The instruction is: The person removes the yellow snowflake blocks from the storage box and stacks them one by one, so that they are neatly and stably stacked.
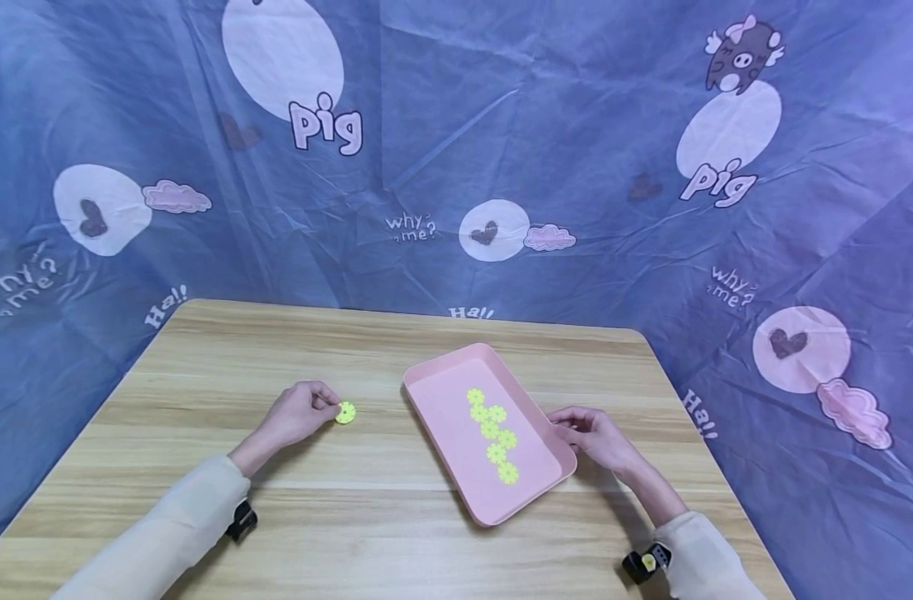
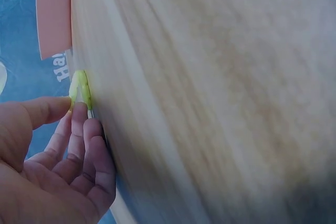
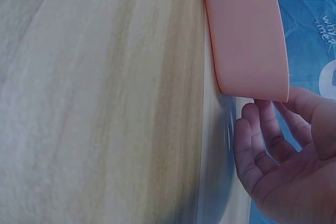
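My left hand [image 1: 299, 414] pinches a yellow-green flower-shaped disc [image 1: 346, 412] between thumb and fingertips, low over the table to the left of the tray. In the left wrist view the disc [image 2: 80, 88] stands edge-on, its lower part hidden by the fingers. A shallow pink tray [image 1: 445, 433] lies at an angle right of centre. Several matching flower discs [image 1: 490, 430] form a rough line on its floor. At the tray's right side, my right hand [image 1: 595, 437] grips the wall; the right wrist view has the thumb and fingers at the tray's [image 3: 247, 40] end.
The wooden table [image 1: 291, 517] has its far edge against a blue printed cloth [image 1: 441, 150], which also hangs along both sides. Black wrist cameras [image 1: 242, 521] sit beneath the cream sleeves [image 1: 179, 517].
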A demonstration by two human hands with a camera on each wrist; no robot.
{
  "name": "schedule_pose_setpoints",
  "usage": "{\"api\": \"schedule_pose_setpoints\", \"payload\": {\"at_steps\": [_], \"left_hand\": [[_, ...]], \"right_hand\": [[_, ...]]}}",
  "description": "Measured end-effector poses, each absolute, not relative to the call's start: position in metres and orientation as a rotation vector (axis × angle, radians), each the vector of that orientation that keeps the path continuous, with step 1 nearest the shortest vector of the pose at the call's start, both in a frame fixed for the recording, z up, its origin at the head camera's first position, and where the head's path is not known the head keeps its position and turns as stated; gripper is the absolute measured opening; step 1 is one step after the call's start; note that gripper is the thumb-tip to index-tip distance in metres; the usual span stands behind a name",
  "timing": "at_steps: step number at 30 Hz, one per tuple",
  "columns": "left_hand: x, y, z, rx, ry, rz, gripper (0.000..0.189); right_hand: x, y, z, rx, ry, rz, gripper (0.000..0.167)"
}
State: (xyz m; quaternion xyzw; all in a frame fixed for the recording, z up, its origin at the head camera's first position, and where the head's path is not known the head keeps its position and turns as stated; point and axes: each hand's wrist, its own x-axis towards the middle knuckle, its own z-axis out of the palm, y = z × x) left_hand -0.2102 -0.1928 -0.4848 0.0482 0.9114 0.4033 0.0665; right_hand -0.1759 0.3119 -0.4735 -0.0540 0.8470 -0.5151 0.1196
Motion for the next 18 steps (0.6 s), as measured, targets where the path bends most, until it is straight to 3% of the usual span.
{"api": "schedule_pose_setpoints", "payload": {"at_steps": [18], "left_hand": [[-0.2165, -0.1957, -0.491, 0.194, 2.77, 1.164, 0.013]], "right_hand": [[-0.1742, 0.3094, -0.4701, -0.16, 2.467, -1.533, 0.033]]}}
